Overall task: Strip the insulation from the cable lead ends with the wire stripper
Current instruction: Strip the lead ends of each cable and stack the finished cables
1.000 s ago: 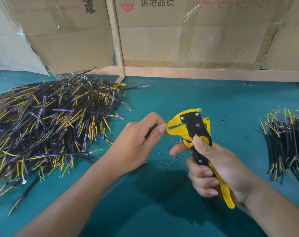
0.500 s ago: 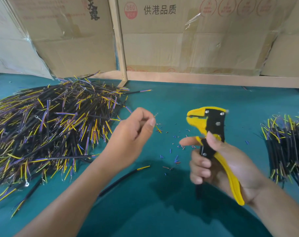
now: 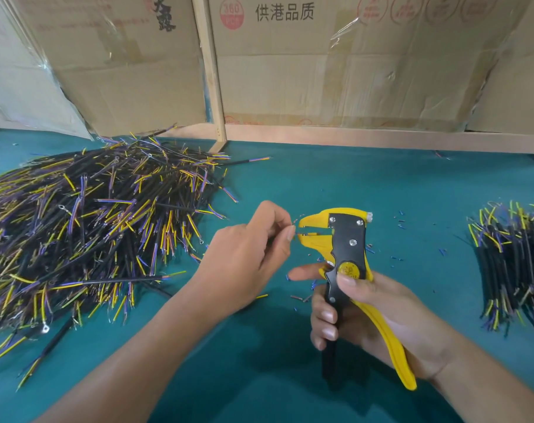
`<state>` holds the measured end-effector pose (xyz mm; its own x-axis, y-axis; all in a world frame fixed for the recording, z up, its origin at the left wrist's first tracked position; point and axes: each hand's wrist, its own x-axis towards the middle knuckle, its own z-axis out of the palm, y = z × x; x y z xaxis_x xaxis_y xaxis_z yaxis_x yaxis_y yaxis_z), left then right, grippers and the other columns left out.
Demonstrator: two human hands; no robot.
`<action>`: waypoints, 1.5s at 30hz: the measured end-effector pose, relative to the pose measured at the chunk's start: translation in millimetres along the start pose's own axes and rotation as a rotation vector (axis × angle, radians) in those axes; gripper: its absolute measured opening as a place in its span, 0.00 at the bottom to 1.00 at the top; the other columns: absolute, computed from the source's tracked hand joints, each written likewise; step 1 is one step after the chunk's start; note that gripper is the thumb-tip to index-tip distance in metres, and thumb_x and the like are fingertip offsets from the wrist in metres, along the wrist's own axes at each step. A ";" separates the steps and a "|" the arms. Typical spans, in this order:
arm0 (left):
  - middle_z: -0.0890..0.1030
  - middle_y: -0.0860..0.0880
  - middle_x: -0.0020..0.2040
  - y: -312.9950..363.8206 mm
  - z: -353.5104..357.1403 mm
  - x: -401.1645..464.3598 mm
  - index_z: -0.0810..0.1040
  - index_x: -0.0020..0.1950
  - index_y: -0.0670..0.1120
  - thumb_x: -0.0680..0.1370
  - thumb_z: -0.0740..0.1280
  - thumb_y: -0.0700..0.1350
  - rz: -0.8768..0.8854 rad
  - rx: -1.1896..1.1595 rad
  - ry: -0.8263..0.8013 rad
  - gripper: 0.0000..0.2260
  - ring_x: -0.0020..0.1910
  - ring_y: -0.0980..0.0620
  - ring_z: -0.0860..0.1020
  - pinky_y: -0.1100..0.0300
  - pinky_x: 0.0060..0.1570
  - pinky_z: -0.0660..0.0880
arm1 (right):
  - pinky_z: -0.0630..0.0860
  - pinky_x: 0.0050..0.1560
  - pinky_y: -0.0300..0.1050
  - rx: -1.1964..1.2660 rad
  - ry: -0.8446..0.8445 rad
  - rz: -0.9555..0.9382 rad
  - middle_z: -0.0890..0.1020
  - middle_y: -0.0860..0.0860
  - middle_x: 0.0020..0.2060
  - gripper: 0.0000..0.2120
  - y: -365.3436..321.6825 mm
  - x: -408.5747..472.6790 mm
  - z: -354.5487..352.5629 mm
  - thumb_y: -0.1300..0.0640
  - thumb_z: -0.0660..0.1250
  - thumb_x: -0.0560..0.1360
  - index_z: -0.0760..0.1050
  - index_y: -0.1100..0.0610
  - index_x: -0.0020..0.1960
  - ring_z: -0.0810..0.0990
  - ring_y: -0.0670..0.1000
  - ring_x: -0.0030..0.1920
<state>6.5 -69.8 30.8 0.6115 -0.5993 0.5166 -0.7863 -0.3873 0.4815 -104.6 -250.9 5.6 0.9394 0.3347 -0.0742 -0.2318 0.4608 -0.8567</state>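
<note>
Teal work surface backed by flattened cardboard

A smooth teal-green tabletop [image 3: 366,184] runs back to a pale wooden rail [image 3: 381,141] along its far edge. A slim upright wooden post [image 3: 210,71] rises from that rail. Behind them stand brown cardboard box panels [image 3: 290,80] with printed Chinese characters, red round stamps and loose clear tape. Light is soft and even.

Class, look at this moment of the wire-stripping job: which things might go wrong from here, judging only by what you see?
1. The left hand pinches the lead end right at the mouth of the wire stripper, so its fingertips might get nipped when the right hand squeezes.
2. The lead looks barely inserted, so the strip may come out short or miss.
3. Insulation scraps litter the table and could mix into the cable piles.
</note>
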 end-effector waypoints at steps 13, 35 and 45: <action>0.66 0.56 0.29 6.9 -1.9 1.2 0.69 0.54 0.44 0.83 0.48 0.53 0.037 0.156 -0.023 0.15 0.27 0.47 0.66 0.50 0.28 0.69 | 0.75 0.43 0.55 -0.024 0.027 0.023 0.71 0.57 0.36 0.29 3.5 2.4 2.9 0.43 0.73 0.75 0.77 0.63 0.66 0.72 0.57 0.35; 0.76 0.50 0.31 6.9 6.0 0.6 0.57 0.53 0.52 0.80 0.42 0.56 -0.028 0.286 0.006 0.11 0.27 0.42 0.73 0.51 0.27 0.68 | 0.76 0.47 0.53 -0.019 0.091 -0.051 0.72 0.58 0.38 0.31 6.4 2.8 9.4 0.42 0.78 0.69 0.78 0.59 0.65 0.73 0.57 0.39; 0.77 0.49 0.30 9.3 7.3 1.5 0.57 0.51 0.52 0.80 0.43 0.56 -0.035 0.309 0.037 0.10 0.28 0.42 0.75 0.52 0.27 0.69 | 0.77 0.48 0.52 -0.023 0.122 -0.067 0.72 0.58 0.39 0.32 8.5 3.4 7.9 0.43 0.77 0.70 0.77 0.59 0.67 0.74 0.57 0.40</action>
<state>-0.6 -79.4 30.8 0.6374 -0.5578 0.5315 -0.7506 -0.6054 0.2648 -105.5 -239.3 2.1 0.9765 0.2012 -0.0770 -0.1635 0.4594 -0.8731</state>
